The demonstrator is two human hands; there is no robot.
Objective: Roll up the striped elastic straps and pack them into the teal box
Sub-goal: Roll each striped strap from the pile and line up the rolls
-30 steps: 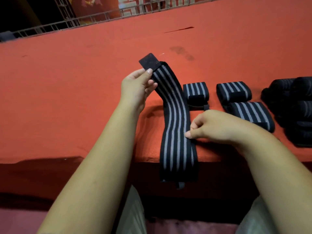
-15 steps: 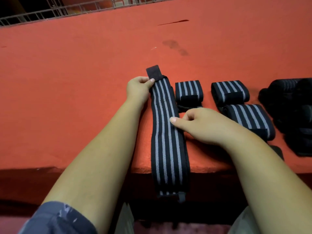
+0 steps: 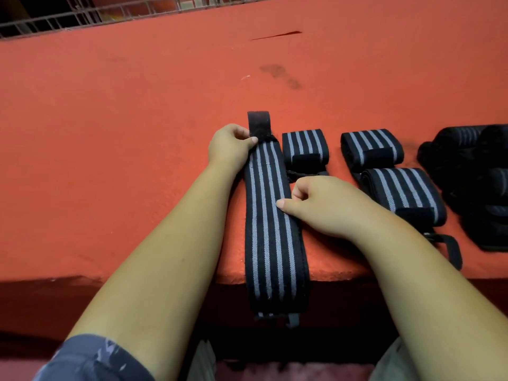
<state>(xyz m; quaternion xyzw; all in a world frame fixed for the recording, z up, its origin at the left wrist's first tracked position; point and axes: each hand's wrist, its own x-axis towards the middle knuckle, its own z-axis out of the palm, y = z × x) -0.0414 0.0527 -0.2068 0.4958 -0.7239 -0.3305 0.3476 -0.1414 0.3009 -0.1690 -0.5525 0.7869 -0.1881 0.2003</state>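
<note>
A flat strap (image 3: 270,215) runs down the middle of the frame on the red desk (image 3: 137,133), and its lower end hangs over the desk's front edge. Its plain black tab (image 3: 258,123) points toward the top of the frame. The left hand (image 3: 231,147) grips the strap's upper end just below the tab, its fingers (image 3: 251,140) curled round the left edge. The right hand (image 3: 316,204) pinches the strap's right edge halfway down, thumb laid on the stripes and the other fingers (image 3: 298,188) tucked in.

Just right of the strap lies a rolled strap (image 3: 302,145). Two more rolls (image 3: 371,148) (image 3: 404,193) lie further right, one below the other and touching. A dark pile (image 3: 467,174) of straps sits at the right edge. A metal railing (image 3: 82,17) crosses the upper left.
</note>
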